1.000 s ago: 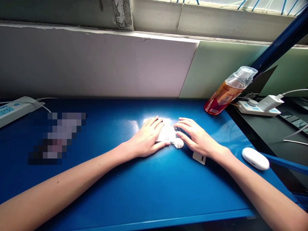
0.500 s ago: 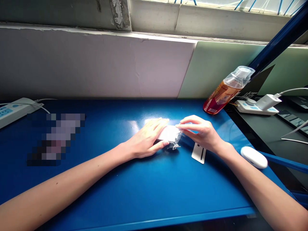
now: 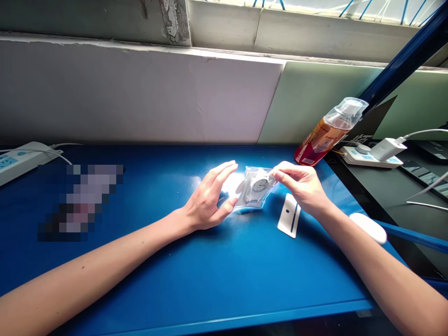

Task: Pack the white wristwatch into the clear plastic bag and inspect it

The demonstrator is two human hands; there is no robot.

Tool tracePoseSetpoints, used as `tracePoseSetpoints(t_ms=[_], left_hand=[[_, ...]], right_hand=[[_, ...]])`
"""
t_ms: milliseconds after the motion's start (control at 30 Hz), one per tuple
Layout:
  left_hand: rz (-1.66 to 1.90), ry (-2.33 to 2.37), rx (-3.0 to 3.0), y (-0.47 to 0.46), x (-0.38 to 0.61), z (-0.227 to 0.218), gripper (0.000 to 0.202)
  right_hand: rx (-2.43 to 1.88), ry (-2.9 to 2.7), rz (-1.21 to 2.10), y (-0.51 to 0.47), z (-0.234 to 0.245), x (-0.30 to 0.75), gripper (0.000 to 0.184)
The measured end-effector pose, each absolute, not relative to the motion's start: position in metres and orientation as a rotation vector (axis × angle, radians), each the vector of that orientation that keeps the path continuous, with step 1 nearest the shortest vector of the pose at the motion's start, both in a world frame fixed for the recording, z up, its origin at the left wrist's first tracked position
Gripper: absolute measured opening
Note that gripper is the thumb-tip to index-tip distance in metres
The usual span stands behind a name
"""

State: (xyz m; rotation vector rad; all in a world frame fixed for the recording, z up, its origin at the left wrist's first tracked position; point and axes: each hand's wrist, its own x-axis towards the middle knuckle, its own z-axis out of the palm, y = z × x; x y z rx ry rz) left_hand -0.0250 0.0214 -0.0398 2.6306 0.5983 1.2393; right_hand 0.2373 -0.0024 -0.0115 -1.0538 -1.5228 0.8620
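A clear plastic bag [image 3: 249, 201] stands tilted over the desk in the middle of the head view. Inside it shows a white item with a round dial [image 3: 260, 185], like a watch face. My right hand [image 3: 299, 183] pinches the bag's upper right corner between thumb and fingers. Just left of the bag, my left hand [image 3: 211, 198] is open, fingers spread and thumb close to the bag's lower left edge; whether it touches I cannot tell. A small white card [image 3: 287, 221] with a round hole and a dark slot lies below my right hand.
The blue desk [image 3: 210, 280] spans the view. A red-orange bottle with a clear cap [image 3: 324, 137] stands at the back right, near a power strip [image 3: 373, 158]. A white rounded case [image 3: 369, 227] sits by my right forearm. Another power strip [image 3: 26, 161] and a pixelated patch are left.
The bag has been lifted and turned, so the dial now shows. My left hand has come off it, moved slightly left and spread its fingers. My right hand has shifted slightly right.
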Motion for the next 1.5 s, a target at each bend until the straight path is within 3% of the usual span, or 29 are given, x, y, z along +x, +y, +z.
tracePoseSetpoints(t_ms=[300,533,800,933,1200,1500], left_hand=[[1.037,0.51,2.84,0.02,-0.021,-0.036,0.082],[0.729,0.549,2.778,0.022,-0.021,-0.038,0.095],[0.59,0.63,2.768,0.023,-0.019,-0.037,0.073],[0.607,0.655,2.786,0.022,-0.019,-0.037,0.073],[0.649,0.743,2.789,0.021,-0.019,-0.038,0.076],[0.442,0.765,2.806,0.023,-0.02,-0.035,0.084]], right_hand=[[-1.258,-1.609,0.875,-0.002,-0.027,0.23,0.026],[-1.375,-1.912,0.506,-0.003,-0.036,0.232,0.022],[-1.328,-2.29,0.108,-0.005,-0.033,0.239,0.034],[-1.252,-2.413,0.154,-0.008,-0.027,0.242,0.046],[-1.182,-2.612,0.392,-0.012,-0.014,0.239,0.094],[-1.244,-2.549,0.515,-0.01,-0.019,0.239,0.1]])
